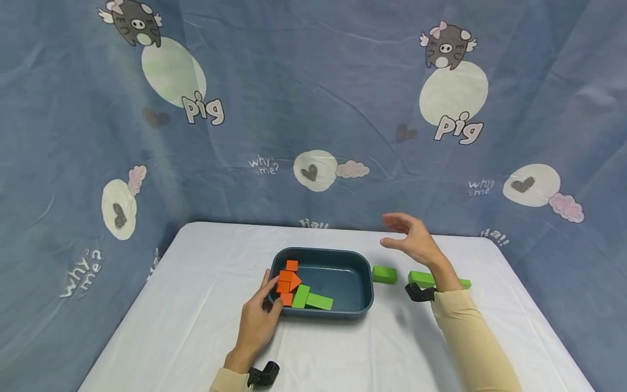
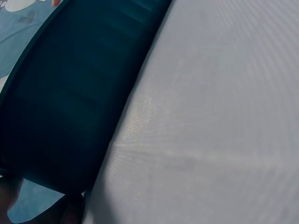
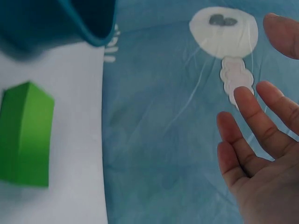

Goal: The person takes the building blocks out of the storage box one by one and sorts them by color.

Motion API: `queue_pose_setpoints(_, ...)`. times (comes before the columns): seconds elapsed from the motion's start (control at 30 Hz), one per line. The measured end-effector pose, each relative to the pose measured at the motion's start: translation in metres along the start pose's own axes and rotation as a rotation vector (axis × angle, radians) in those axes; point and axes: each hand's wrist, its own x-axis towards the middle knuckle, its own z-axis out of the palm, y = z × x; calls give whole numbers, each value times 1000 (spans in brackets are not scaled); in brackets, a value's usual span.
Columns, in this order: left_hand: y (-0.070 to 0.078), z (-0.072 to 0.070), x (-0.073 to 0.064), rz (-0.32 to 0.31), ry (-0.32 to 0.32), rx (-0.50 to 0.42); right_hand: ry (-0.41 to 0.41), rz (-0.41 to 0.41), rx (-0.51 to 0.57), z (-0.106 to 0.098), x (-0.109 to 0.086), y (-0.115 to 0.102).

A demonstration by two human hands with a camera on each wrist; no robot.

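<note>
A dark teal plastic bin [image 1: 338, 313] sits on the white table. My left hand [image 1: 259, 320] grips its left end, with fingers along the rim and the thumb near the front corner. In the left wrist view the bin's wall [image 2: 74, 93] fills the left side. Orange blocks [image 1: 286, 276] and green blocks [image 1: 319, 301] lie in the bin's left part. My right hand [image 1: 413, 239] is raised right of the bin, fingers spread and holding nothing. Below it on the table is a green block [image 1: 384, 275], larger in the right wrist view [image 3: 35, 135].
Farther right lies another green block [image 1: 420, 279], and a green piece [image 1: 465, 283] shows partly behind the right wrist. A blue cloth [image 1: 313, 109] with printed pigs hangs behind and beside the table [image 1: 196, 305].
</note>
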Motion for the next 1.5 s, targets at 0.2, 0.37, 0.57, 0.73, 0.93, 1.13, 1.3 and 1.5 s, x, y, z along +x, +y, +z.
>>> queue_pose_setpoints(0.2,0,-1,0,12,-1,3,-18,-42,33,15,12,-6)
queue_pose_setpoints(0.37,-2,-1,0,22,0,1,-51,-82,62,30,20,-12)
queue_pose_setpoints(0.57,-2,-1,0,34,0,-5,-84,-113,71,50,30,-16)
queue_pose_setpoints(0.73,-2,-1,0,28,-3,-11,-127,-135,103,64,35,-17)
queue_pose_setpoints(0.93,-1,-2,0,38,4,-13,-187,-171,139,79,41,-18)
queue_pose_setpoints(1.13,-1,-4,0,44,4,-18,-257,-177,183,94,45,-16)
queue_pose_setpoints(1.3,-1,-4,0,37,6,-15,-323,-175,162,108,47,-16)
queue_pose_setpoints(1.5,-1,-4,0,54,4,-16,-388,-157,158,116,39,-35)
